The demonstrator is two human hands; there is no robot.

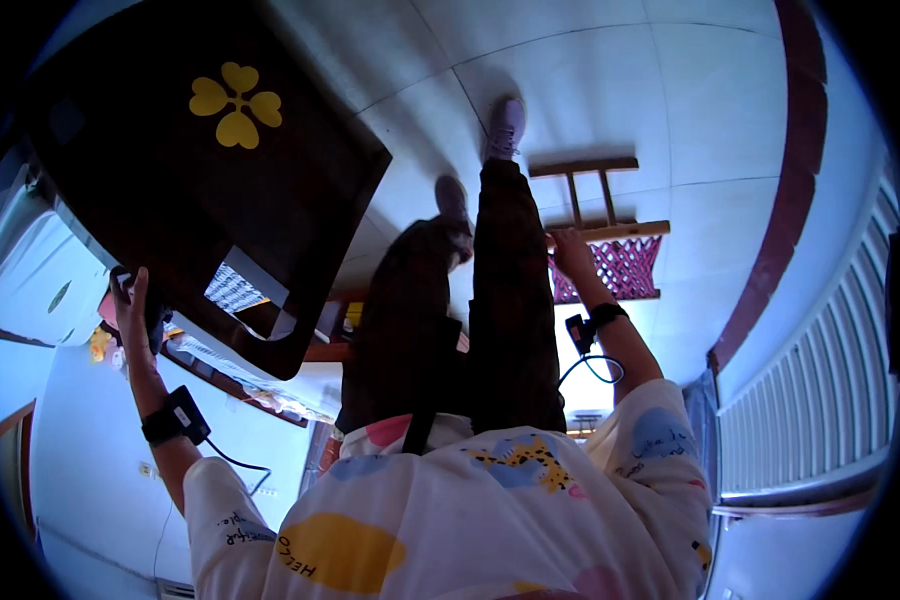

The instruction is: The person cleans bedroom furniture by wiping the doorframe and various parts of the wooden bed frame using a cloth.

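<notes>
My left hand [133,304] is raised beside the near-left edge of a dark table [300,195] with a yellow four-leaf clover shape [235,105] on its top. A dark object [154,321] lies against that hand; whether the fingers hold it cannot be told. My right hand [572,253] has its fingers at the left end of a wooden bar on a stool [630,231] with a pink and black woven seat. The stool's wooden legs point away from me over the floor. Both wrists bear black straps with small boxes and cables.
Pale tiles [592,82] cover the floor, where my shoes [505,124] show ahead of dark trousers. A dark red skirting band [802,135] curves along the wall at right, near a ribbed white panel [802,405]. A patterned item [234,289] shows by the table's near edge.
</notes>
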